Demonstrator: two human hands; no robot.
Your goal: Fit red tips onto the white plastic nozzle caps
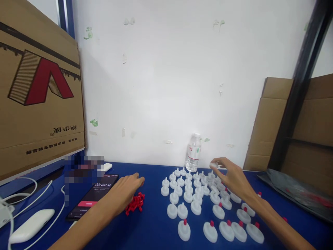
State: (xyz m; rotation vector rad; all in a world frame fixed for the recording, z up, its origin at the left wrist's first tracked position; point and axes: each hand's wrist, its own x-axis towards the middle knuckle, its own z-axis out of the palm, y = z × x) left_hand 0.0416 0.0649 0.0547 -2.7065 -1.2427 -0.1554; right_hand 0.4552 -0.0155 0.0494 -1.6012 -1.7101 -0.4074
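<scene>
My left hand [130, 185] is over the near-left area, beside a pile of small red caps [135, 203]. Its fingers are curled down, and whatever they may hold is hidden. Farther right, my right hand [229, 170] pinches a white plastic nozzle cap [213, 165] between thumb and fingers, raised above the back of the group. Several white nozzle caps [172, 210] with bare tips stand spout up on the blue table [151, 225]. Nearer the front and right are several white nozzle caps with red tips [184, 230].
A clear water bottle [193, 154] stands against the white wall [156, 86]. On the left are a phone [96, 191] showing a timer, a white device [32, 225] with cables, and a large carton [41, 86]. A grey plastic bag [293, 191] lies at right.
</scene>
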